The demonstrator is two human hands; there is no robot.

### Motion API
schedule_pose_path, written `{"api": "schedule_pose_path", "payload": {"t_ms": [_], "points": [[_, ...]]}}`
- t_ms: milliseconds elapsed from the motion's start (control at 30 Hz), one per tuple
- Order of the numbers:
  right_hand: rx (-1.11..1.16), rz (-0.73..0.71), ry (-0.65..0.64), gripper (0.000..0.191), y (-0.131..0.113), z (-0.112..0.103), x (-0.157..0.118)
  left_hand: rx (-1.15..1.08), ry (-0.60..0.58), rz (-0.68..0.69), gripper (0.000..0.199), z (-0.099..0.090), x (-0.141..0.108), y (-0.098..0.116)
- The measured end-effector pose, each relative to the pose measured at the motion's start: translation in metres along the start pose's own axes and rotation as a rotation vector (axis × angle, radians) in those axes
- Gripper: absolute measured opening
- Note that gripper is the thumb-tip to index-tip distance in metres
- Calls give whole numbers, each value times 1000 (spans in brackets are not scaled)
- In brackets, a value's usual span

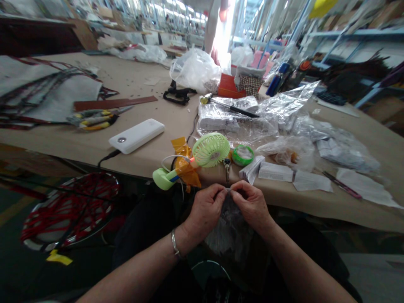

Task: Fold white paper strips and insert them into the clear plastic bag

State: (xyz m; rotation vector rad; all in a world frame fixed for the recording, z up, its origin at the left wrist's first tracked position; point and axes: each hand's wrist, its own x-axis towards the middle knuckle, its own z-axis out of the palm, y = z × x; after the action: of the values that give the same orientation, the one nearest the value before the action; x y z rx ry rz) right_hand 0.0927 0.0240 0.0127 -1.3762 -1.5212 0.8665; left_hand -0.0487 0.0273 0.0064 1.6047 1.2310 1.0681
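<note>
Before the brown worktop (142, 84), left hand (203, 208) and right hand (252, 206) pinch grey translucent plastic (229, 229), probably light, best held by its top.

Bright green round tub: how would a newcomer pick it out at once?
Start at the brown-topped table, along its near edge beyond the right hand. There, just right of the pale green fan, sits the tub. It is low and round, a brighter green than the fan, with a whitish middle.
</note>
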Motion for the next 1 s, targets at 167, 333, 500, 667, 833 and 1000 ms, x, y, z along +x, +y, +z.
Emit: {"api": "schedule_pose_path", "payload": {"t_ms": [167, 333, 500, 667, 833, 1000], "points": [[-43, -37, 18, 10, 0, 0, 2, 5, 5, 12, 19, 0, 2, 0], [-47, -36, 21, 10, 4, 0, 4, 17, 8, 13, 19, 0, 4, -1], [-58, -46, 30, 11, 3, 1, 5, 7, 7, 3, 20, 0, 6, -1], [-65, -50, 40, 10, 3, 2, 5, -3, 18, -7, 21, 0, 8, -2], [-49, -67, 56, 10, 7, 3, 6, 1, 22, -17, 21, 1, 11, -4], [-25, -65, 37, 11, 8, 4, 1, -14, 14, -33, 21, -1, 7, 1]]}}
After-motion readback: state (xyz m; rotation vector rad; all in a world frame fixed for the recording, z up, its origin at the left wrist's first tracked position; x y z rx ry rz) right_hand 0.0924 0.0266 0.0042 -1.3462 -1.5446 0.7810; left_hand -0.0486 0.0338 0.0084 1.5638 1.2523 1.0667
